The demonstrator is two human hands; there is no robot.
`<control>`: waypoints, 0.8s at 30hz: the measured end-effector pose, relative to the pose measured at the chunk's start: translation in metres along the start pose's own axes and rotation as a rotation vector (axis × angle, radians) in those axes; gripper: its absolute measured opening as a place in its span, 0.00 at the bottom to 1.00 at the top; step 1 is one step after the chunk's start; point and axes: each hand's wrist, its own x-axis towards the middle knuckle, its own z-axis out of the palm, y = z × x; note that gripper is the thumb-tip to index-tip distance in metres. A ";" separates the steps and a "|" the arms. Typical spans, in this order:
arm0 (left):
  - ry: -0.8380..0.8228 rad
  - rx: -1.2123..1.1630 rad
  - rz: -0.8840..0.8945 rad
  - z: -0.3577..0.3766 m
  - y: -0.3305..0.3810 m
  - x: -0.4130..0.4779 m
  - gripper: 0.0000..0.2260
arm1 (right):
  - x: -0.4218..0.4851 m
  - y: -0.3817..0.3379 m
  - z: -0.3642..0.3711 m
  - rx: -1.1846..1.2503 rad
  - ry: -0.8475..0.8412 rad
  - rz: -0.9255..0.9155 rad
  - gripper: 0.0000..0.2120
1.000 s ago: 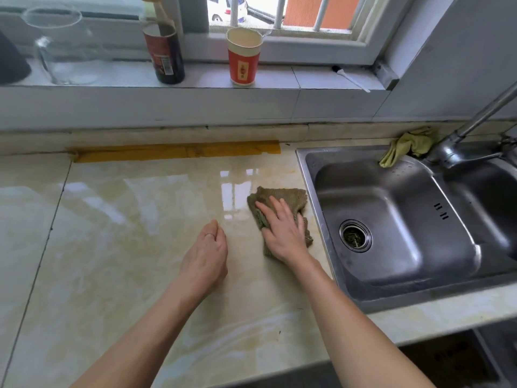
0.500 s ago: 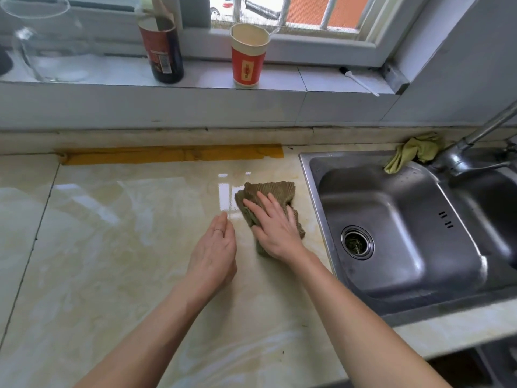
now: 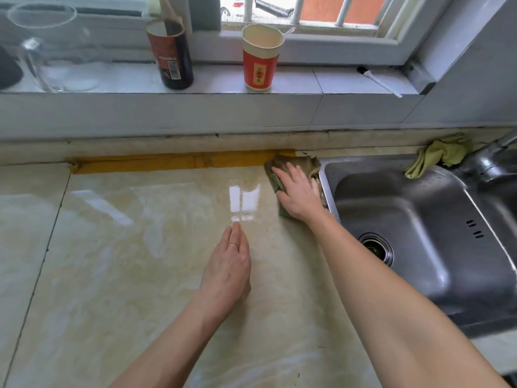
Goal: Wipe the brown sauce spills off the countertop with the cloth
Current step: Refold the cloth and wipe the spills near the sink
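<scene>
A brownish-green cloth (image 3: 303, 163) lies flat at the back of the glossy beige countertop (image 3: 140, 247), right against the sink's left rim. My right hand (image 3: 298, 193) presses on it with straight, spread fingers. My left hand (image 3: 228, 266) rests flat on the counter nearer to me, fingers together, a ring on one finger, holding nothing. No brown sauce spill shows on the visible counter; a wet sheen lies left of the cloth.
A steel sink (image 3: 419, 233) with a faucet (image 3: 492, 161) is to the right, a yellow-green rag (image 3: 436, 158) on its back rim. Yellow tape (image 3: 167, 163) runs along the back edge. The windowsill holds a dark sauce bottle (image 3: 172, 57), a red paper cup (image 3: 260, 58) and a glass jar (image 3: 53, 51).
My right hand has slid the cloth away from me and rightward, up to the counter's back edge beside the sink corner. My left hand stays flat on the counter.
</scene>
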 end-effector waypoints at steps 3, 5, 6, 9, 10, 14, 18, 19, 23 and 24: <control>-0.015 -0.026 0.000 -0.004 -0.002 -0.002 0.33 | 0.005 -0.010 0.004 -0.024 0.032 0.081 0.30; -0.007 -0.031 0.007 -0.006 -0.002 -0.004 0.33 | -0.004 -0.009 0.008 -0.062 0.022 0.027 0.29; 0.000 -0.035 0.011 -0.007 -0.001 -0.004 0.33 | -0.009 -0.004 0.008 -0.062 0.016 -0.009 0.29; 0.004 -0.067 0.001 -0.011 -0.001 -0.007 0.33 | -0.023 0.009 0.007 -0.001 0.030 0.034 0.29; 0.002 -0.072 -0.001 -0.012 -0.001 -0.008 0.33 | -0.030 0.007 0.009 0.007 0.047 0.082 0.29; -0.021 -0.077 0.000 -0.019 0.000 -0.009 0.33 | -0.079 -0.014 0.030 0.001 0.063 0.032 0.30; -0.040 -0.080 -0.002 -0.021 -0.001 -0.009 0.32 | -0.126 0.008 0.033 0.038 0.077 0.030 0.29; -0.033 -0.080 0.004 -0.021 -0.001 -0.009 0.32 | -0.132 0.009 0.034 0.046 0.088 0.077 0.29; -0.017 -0.105 0.010 -0.019 0.000 -0.011 0.31 | -0.163 -0.004 0.047 0.023 0.062 0.037 0.29; -0.018 -0.136 0.004 -0.019 -0.002 -0.011 0.31 | -0.171 0.000 0.049 0.024 0.049 0.001 0.29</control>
